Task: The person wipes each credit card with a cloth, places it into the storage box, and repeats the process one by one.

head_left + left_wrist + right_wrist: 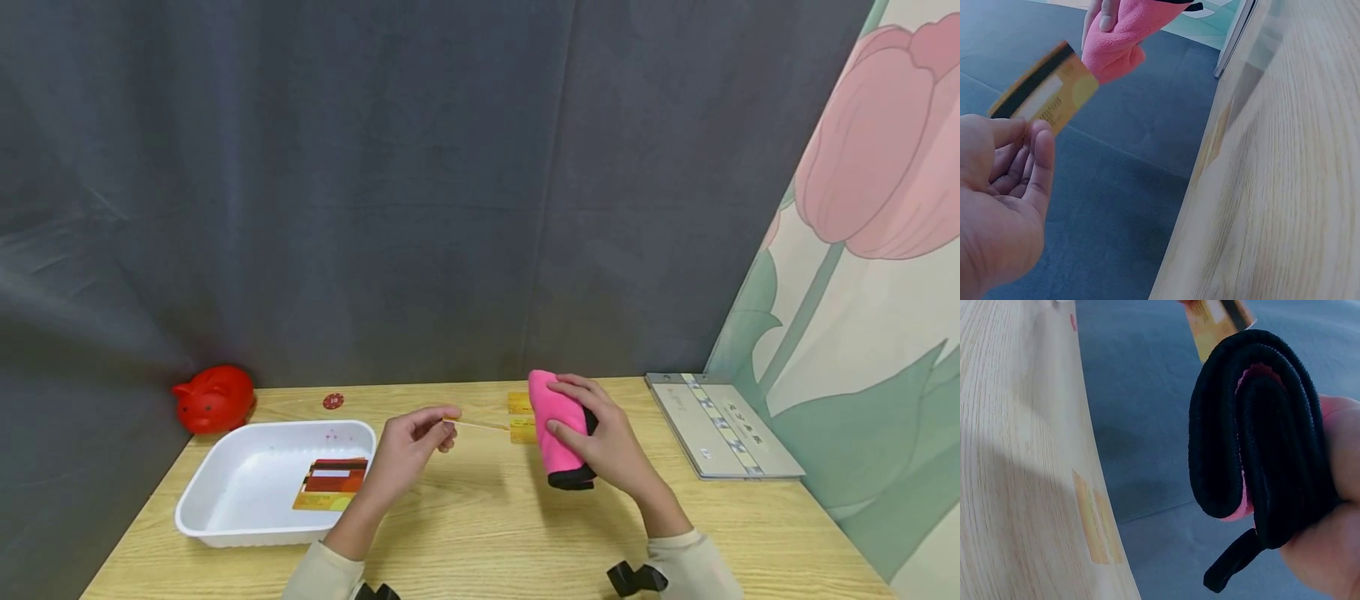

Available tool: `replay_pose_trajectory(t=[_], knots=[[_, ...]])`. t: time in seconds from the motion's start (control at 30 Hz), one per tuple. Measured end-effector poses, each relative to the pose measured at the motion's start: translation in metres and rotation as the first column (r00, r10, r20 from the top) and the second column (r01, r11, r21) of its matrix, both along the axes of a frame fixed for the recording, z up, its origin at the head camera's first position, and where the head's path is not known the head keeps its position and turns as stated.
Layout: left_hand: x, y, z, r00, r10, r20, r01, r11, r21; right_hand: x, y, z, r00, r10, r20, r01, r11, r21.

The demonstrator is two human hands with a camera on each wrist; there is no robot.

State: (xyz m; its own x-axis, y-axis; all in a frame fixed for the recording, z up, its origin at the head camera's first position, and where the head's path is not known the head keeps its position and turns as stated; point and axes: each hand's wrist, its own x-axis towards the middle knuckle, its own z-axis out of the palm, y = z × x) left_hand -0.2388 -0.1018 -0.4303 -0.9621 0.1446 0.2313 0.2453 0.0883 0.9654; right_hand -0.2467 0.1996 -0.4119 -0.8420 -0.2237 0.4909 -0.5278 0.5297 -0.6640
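In the head view my left hand (411,448) is raised above the middle of the table and pinches a bank card by one end between thumb and fingers. That card (1054,90) is yellow with a black stripe, and shows nearly edge-on in the head view. To its right, my right hand (603,437) grips a rolled pink towel (553,417) with black edging; the folded black end (1260,444) faces the right wrist camera. Behind the towel lies a yellow card (522,428) on the table, partly covered. Card and towel are held apart from each other.
A white plastic tray (240,479) at left holds red and yellow cards (332,483). Behind it are a red piggy bank (217,400) and a red poker chip (333,401). A grey binder (723,427) lies at right. A dark curtain (420,208) hangs behind the table.
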Motion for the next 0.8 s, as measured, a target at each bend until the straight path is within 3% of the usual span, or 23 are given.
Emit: replay_pose_trajectory(t=[0.17, 0.37, 0.6, 0.8], knots=[[0.0002, -0.0004, 0.0005, 1.0, 0.0, -0.001, 0.0, 1.0, -0.004, 0.0008, -0.0003, 0.0013, 1.0, 0.002, 0.003, -0.002, 1.0, -0.007], [0.0031, -0.0026, 0.0012, 0.998, 0.05, -0.025, -0.052, 0.997, -0.062, 0.0009, -0.0004, 0.0018, 1.0, 0.002, 0.016, -0.002, 1.0, -0.021], [0.0014, -0.0013, 0.0001, 0.986, 0.119, -0.113, -0.128, 0.989, -0.072, -0.0004, 0.001, 0.0002, 1.0, 0.012, 0.024, -0.012, 0.999, -0.038], [0.0013, 0.0013, -0.0001, 0.994, 0.106, -0.027, -0.107, 0.994, -0.004, 0.0, 0.0013, 0.0004, 1.0, 0.008, 0.02, -0.007, 1.0, -0.028]])
